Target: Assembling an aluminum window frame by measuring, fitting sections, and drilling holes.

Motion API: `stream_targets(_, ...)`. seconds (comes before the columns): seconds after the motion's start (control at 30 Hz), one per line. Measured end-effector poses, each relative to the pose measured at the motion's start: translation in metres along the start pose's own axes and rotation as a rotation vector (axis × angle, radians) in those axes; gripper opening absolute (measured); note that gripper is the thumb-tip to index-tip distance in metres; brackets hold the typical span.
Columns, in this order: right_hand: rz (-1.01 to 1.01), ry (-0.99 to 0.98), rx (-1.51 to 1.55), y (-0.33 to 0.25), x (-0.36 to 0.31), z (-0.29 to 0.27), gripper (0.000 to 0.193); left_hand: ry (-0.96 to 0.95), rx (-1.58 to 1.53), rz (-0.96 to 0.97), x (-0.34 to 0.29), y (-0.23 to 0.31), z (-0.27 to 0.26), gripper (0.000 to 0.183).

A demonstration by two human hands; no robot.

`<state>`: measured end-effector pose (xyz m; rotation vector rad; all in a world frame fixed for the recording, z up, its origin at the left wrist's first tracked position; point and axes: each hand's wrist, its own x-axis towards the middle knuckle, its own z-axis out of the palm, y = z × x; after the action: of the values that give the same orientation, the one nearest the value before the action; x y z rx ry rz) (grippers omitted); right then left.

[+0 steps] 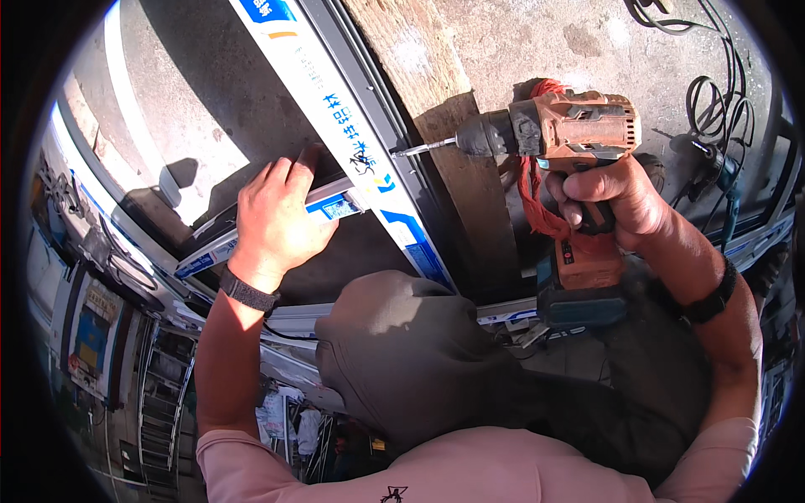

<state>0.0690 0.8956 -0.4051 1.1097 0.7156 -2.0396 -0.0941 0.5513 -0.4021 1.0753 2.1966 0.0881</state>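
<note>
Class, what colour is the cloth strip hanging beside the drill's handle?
The cloth strip is red, showing best in the head view, beside the drill.

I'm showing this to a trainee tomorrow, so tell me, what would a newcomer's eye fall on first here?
Probably the orange drill right of centre, in the right hand, a red cloth hanging by its grip and its bit pointing left at the frame. Next, the white-and-blue bar slanting down from the top, with the left hand over the crossbar to its left.
</note>
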Motion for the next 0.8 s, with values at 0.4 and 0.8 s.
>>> stream_targets(0.4, -0.09, -0.059, -0.135, -0.003, -0.012, -0.003, 0.037, 0.095, 0.064, -0.032, -0.005, 0.002, 0.004, 0.052)
stream_targets(0.8, -0.388, 0.166, -0.663, -0.048, -0.109, 0.019, 0.04, 0.099, -0.012, -0.126, -0.015, 0.008, -0.009, 0.065)
